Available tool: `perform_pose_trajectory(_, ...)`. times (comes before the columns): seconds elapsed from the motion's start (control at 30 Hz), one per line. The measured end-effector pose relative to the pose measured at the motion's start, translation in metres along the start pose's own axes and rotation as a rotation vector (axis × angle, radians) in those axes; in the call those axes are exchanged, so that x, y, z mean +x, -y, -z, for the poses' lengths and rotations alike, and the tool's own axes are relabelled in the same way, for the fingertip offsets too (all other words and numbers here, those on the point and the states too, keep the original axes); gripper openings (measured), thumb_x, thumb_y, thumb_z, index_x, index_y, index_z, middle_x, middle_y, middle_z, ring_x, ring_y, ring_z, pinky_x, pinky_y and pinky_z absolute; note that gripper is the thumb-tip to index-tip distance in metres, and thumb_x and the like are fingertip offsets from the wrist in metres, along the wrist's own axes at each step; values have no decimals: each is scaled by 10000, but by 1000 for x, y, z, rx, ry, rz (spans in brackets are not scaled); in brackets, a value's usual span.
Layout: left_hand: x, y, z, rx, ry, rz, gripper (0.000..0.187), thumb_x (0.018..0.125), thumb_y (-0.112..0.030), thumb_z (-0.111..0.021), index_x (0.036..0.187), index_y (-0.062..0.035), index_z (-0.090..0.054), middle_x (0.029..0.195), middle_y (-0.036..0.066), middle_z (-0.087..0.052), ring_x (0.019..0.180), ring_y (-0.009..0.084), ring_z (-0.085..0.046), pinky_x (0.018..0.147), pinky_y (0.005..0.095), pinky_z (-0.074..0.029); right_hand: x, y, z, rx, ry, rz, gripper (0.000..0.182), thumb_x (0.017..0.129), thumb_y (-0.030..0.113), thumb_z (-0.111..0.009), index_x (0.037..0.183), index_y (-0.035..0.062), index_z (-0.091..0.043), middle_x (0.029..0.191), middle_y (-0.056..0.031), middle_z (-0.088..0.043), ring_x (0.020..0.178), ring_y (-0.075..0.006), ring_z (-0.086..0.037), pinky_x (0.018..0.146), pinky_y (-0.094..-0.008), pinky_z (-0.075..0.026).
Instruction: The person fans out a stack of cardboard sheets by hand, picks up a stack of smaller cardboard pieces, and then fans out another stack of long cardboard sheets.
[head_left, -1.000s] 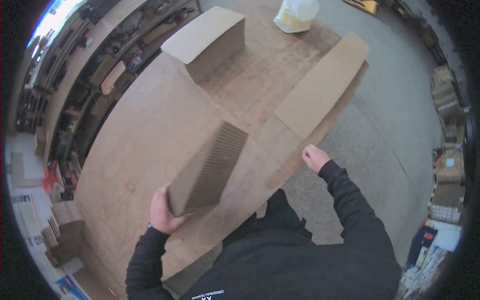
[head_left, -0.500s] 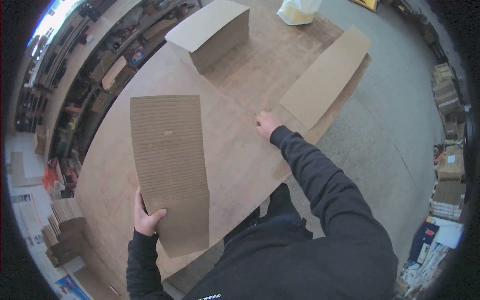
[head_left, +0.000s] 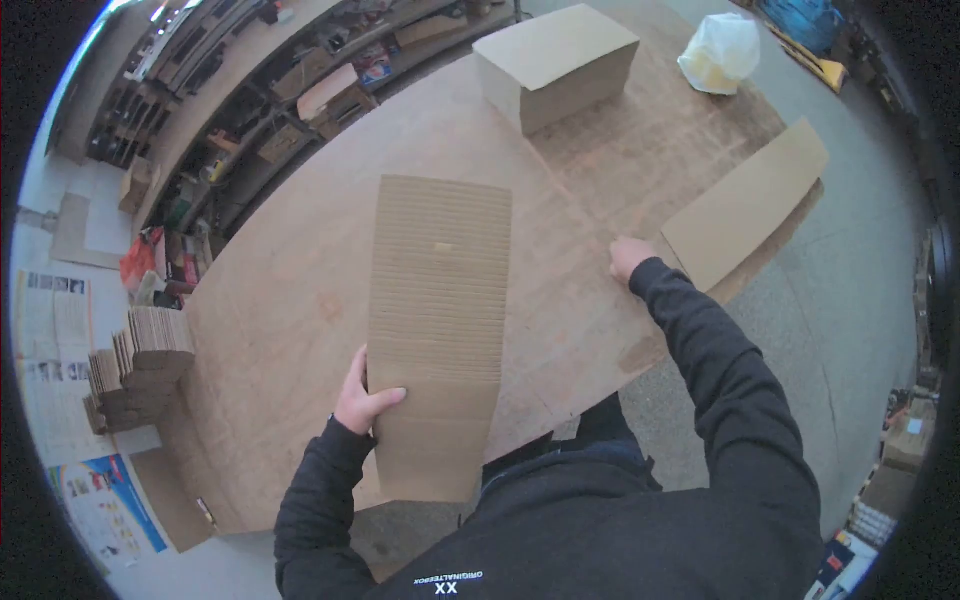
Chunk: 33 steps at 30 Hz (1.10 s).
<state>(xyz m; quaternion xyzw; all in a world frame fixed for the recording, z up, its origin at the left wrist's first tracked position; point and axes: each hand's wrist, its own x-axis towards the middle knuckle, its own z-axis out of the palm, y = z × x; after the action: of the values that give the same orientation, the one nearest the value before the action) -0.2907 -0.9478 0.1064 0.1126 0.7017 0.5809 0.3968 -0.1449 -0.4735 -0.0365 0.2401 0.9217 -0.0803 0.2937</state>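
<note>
My left hand (head_left: 368, 395) grips the left edge of a long brown cardboard piece (head_left: 440, 310), its thumb on top and the other fingers hidden beneath. Many parallel creases cross the upper part of the piece, and its lower part is smooth. My right hand (head_left: 630, 260) rests on the wooden table (head_left: 560, 300) with its fingers curled in; whether anything is in them is hidden. Just right of that hand lies a flat, smooth cardboard sheet (head_left: 745, 205) along the table's right edge.
At the table's far side stands a tall stack of cardboard (head_left: 575, 75). A white plastic bag (head_left: 720, 55) sits right of it. Folded cardboard pieces (head_left: 145, 355) stand at the left end. Shelves (head_left: 290, 110) with boxes run behind the table.
The camera view has turned, so the table and everything on it appear further right. My left hand keeps its hold on the creased cardboard, and my right hand stays curled near the flat sheet.
</note>
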Motion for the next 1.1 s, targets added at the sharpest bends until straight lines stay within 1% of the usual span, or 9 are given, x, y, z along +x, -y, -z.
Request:
perform_pose_trajectory(0.13, 3, 8, 11, -24, 51, -4, 993, 628, -351, -917, 1422, -27, -416, 1329, 150, -556, 1207, 265, -542, 1017, 414, -459, -35, -44, -38, 68, -111, 9, 205, 767, 239, -549, 812, 64, -646, 817, -190, -670, 764, -409, -641, 690, -494, -503)
perform_pose_trajectory(0.23, 10, 8, 15, 14, 146, -4, 1012, 632, -401, -910, 1432, -23, -420, 1357, 139, -548, 1242, 256, -519, 1045, 404, -427, -110, -84, -62, 18, -23, -13, 305, 766, 307, -559, 687, 31, -663, 698, -220, -649, 650, -425, -625, 585, -498, -489)
perform_pose_trajectory(0.33, 25, -1, 1, 27, 282, 4, 1049, 621, -425, -916, 1439, -24, -397, 1378, 139, -529, 1252, 269, -514, 1051, 421, -428, -185, -100, -60, -48, 198, -302, 313, 838, 271, -527, 821, 18, -711, 862, -183, -711, 802, -386, -680, 678, -478, -541)
perform_pose_trajectory(0.43, 46, -8, -25, 23, 439, 10, 986, 635, -340, -914, 1422, -15, -415, 1366, 123, -538, 1248, 227, -510, 1047, 381, -421, -248, -76, -15, 166, -22, -434, 201, 889, 86, -468, 994, 58, -637, 962, -146, -605, 812, -332, -611, 693, -447, -504)
perform_pose_trajectory(0.47, 52, -14, -36, 24, 495, 22, 995, 635, -333, -919, 1426, -11, -407, 1380, 131, -530, 1258, 238, -508, 1055, 390, -422, -265, -64, -3, 277, -142, -423, 96, 912, 139, -503, 903, 77, -576, 880, -117, -550, 745, -287, -543, 653, -416, -448)
perform_pose_trajectory(0.53, 65, -22, -62, 35, 585, 42, 1008, 635, -321, -926, 1432, -4, -396, 1400, 142, -517, 1274, 255, -505, 1067, 404, -422, -288, -48, 13, 442, -332, -412, 224, 946, 218, -556, 766, 106, -485, 757, -73, -469, 643, -219, -441, 591, -368, -365)
perform_pose_trajectory(0.73, 90, -36, -133, 115, 802, 2, 997, 647, -340, -917, 1432, -18, -394, 1389, 132, -523, 1253, 251, -521, 1054, 403, -433, -331, -14, 52, 692, -1039, -77, 58, 896, 84, -583, 852, 67, -616, 812, -73, -558, 673, -178, -501, 630, -304, -413)
perform_pose_trajectory(0.9, 83, -58, -188, 279, 914, -41, 1033, 639, -388, -925, 1440, -14, -391, 1415, 131, -505, 1292, 252, -481, 1110, 395, -371, -330, -41, 69, 444, -1043, 222, 59, 957, 79, -584, 921, 70, -630, 862, -90, -558, 750, -271, -561, 679, -378, -451)
perform_pose_trajectory(1.1, 67, -66, -240, 413, 940, -88, 1068, 627, -425, -924, 1442, 1, -381, 1410, 160, -504, 1279, 279, -491, 1122, 429, -371, -337, -90, 57, 238, -768, 211, 78, 886, 104, -619, 960, 91, -639, 889, -77, -556, 780, -272, -594, 695, -401, -487)
